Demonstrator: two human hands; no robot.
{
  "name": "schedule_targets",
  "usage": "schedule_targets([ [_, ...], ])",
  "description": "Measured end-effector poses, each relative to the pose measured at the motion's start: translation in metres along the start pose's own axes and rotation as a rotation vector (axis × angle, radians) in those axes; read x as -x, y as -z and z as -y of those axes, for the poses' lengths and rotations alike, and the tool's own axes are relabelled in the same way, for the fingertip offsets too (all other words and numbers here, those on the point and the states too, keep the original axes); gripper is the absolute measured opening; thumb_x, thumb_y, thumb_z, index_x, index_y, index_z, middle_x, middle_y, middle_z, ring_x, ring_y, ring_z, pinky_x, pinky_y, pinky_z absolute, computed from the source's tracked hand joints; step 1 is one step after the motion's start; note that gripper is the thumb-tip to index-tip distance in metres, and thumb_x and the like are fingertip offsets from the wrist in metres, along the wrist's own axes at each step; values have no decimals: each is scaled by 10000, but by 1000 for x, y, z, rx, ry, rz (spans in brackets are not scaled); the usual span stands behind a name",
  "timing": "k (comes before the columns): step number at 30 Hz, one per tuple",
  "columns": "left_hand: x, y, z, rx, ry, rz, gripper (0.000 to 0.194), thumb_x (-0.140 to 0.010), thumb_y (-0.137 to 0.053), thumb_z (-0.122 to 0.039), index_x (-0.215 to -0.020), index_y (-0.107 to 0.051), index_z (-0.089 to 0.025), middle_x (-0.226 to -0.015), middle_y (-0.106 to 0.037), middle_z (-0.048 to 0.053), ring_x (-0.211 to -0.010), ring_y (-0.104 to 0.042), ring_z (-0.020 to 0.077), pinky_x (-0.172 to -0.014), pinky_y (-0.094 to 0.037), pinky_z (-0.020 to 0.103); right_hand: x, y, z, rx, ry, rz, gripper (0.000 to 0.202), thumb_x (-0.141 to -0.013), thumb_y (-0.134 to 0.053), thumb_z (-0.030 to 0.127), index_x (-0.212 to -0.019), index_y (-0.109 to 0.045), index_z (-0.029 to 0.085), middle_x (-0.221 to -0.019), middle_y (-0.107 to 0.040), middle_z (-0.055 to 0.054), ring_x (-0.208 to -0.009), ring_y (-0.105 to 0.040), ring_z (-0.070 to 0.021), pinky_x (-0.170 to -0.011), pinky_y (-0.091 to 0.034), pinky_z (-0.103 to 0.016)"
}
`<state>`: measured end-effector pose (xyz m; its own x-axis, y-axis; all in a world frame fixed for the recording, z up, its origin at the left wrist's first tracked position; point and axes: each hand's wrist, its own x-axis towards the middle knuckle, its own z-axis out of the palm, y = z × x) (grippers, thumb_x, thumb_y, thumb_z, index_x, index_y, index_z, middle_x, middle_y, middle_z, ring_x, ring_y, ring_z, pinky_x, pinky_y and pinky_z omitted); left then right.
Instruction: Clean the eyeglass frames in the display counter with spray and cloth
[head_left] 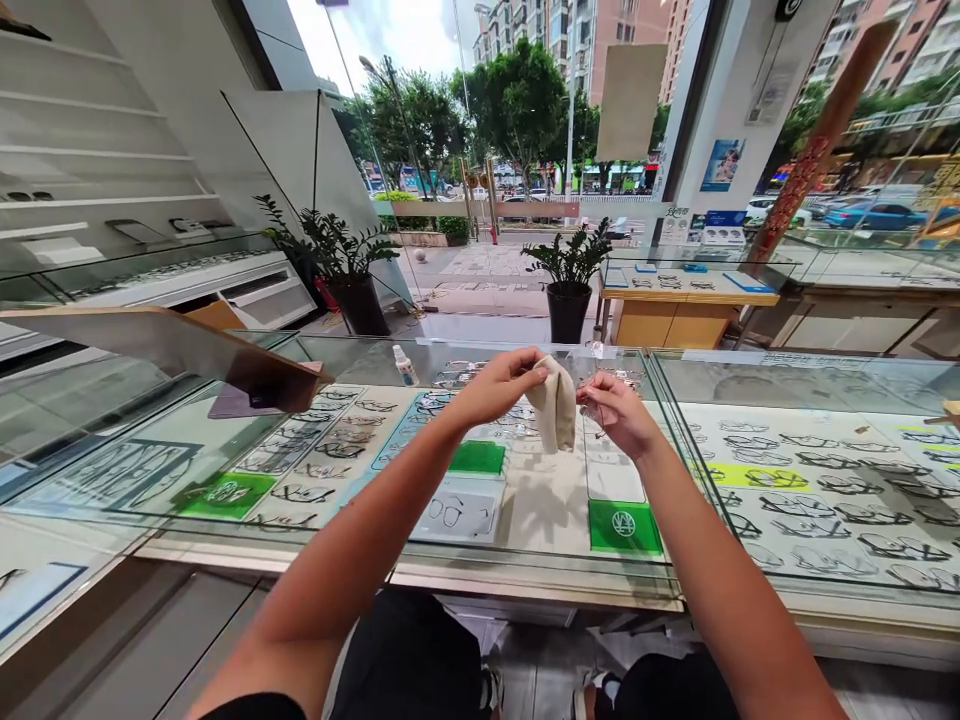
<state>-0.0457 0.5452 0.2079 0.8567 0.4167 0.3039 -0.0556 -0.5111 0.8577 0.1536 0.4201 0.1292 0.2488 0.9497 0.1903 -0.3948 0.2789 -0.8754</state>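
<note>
Pinching a limp beige cloth between thumb and fingers, my left hand lets its soft folds droop above the glass-topped desk. My right hand is closed on what look like thin-rimmed glasses, just beside the cloth; my fingers partly hide their shape. Farther back, to the left, a small white spray bottle stands upright. Under the smooth pane, slim eyeglass frames lie in rows, and a flat green rectangle bears a round white emblem.
</note>
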Motion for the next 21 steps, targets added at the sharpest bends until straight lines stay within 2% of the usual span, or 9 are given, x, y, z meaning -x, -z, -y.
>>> schedule_targets([
  [5,-18,-16,19,-197,-194,-191,315,-1047,-508,-438,-957,-651,-172,-959,-674,50,-906,-591,193,-848,-459,306,0,-4,-4,41,-35,-18,340,-701,-966,444,-790,-710,237,-872,-742,4,-840,-675,-174,-743,-477,-305],
  [11,-14,-29,38,-463,-333,-321,214,-1059,-516,-351,-968,-637,-201,-909,-654,52,-897,-553,216,-858,-422,351,0,-9,-13,147,-78,-12,299,-752,-925,423,-775,-707,219,-840,-689,7,-759,-575,-145,-674,-356,-299],
  [16,-11,-31,52,-493,-341,-378,150,-1022,-603,-357,-991,-620,-212,-930,-661,50,-892,-559,213,-844,-423,351,1,-15,-15,204,-85,28,265,-798,-888,429,-794,-717,225,-831,-672,9,-754,-546,-147,-712,-364,-310],
  [19,-9,-35,54,-468,-284,-595,281,-938,-734,-447,-961,-587,-209,-954,-642,51,-896,-556,205,-815,-421,331,1,-16,-15,224,-73,16,265,-813,-874,434,-807,-709,227,-850,-661,6,-770,-543,-152,-722,-378,-310],
  [21,-7,-38,52,-458,-187,-682,386,-898,-770,-517,-846,-537,-214,-837,-598,16,-789,-522,180,-744,-390,312,1,-15,-16,244,-53,8,272,-822,-865,450,-816,-704,231,-861,-650,4,-772,-534,-154,-734,-392,-313],
])
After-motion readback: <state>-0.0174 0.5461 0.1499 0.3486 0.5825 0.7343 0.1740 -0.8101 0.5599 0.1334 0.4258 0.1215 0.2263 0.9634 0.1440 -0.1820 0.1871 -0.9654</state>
